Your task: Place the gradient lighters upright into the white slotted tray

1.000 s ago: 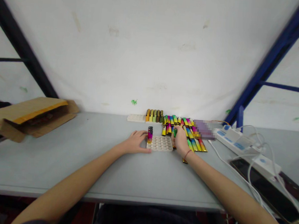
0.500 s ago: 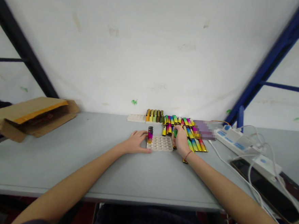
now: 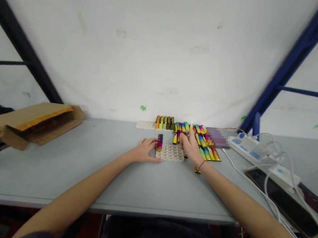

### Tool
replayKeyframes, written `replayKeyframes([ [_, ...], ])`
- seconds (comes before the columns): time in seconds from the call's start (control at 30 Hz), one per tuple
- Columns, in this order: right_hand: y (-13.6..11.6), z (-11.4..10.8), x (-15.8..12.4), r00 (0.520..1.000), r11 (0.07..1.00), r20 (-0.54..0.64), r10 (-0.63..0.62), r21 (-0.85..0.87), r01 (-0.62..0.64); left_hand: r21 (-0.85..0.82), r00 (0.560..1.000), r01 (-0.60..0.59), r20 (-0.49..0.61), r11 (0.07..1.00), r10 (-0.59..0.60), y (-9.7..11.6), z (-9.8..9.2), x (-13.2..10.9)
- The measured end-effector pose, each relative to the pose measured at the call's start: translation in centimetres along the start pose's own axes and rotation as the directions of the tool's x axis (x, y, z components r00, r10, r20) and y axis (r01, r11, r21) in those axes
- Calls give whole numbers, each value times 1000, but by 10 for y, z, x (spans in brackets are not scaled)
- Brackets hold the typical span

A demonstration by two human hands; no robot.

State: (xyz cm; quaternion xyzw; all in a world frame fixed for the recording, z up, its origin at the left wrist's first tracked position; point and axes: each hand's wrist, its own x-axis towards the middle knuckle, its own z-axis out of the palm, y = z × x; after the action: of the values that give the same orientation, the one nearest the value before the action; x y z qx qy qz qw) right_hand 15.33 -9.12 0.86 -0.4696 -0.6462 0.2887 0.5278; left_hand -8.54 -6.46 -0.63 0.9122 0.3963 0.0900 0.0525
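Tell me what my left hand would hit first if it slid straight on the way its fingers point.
Probably the white tray: the left hand seems to be touching its left edge. Just past that edge an upright lighter stands in the tray.

A grey table (image 3: pixel 64 152) carries a cardboard box (image 3: pixel 33 123) far left, a white holed tray (image 3: pixel 171 153) at centre, colourful lighters (image 3: pixel 208 151) just right of it, and a power strip (image 3: pixel 251 149) and phone (image 3: pixel 286 204) at right.

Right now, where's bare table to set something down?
Bare: the wide stretch between the cardboard box and the left hand, and the near table edge between both forearms. Crowded: lighters by the right hand, then power strip and phone at right.
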Motion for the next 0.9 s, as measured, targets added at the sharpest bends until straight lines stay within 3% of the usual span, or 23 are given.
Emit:
replayKeyframes([
  [0.17, -15, 6, -9, 972, 970, 69, -226, -71, 231, -22, 1000, -14, -14, 1000, 14, 0, 1, -2],
  [0.37, -15, 20, -22, 963, 982, 194, -189, 33, 186, -44, 999, 24, 26, 999, -23, -1, 1, -1],
  [0.7, -25, 23, -27, 912, 872, 266, -313, -300, 387, -58, 999, -17, -40, 998, 14, -2, 3, 0],
  [0.9, -23, 27, -27, 897, 837, 318, -308, -357, 414, -43, 999, -22, -50, 999, 20, -5, 7, 1],
])
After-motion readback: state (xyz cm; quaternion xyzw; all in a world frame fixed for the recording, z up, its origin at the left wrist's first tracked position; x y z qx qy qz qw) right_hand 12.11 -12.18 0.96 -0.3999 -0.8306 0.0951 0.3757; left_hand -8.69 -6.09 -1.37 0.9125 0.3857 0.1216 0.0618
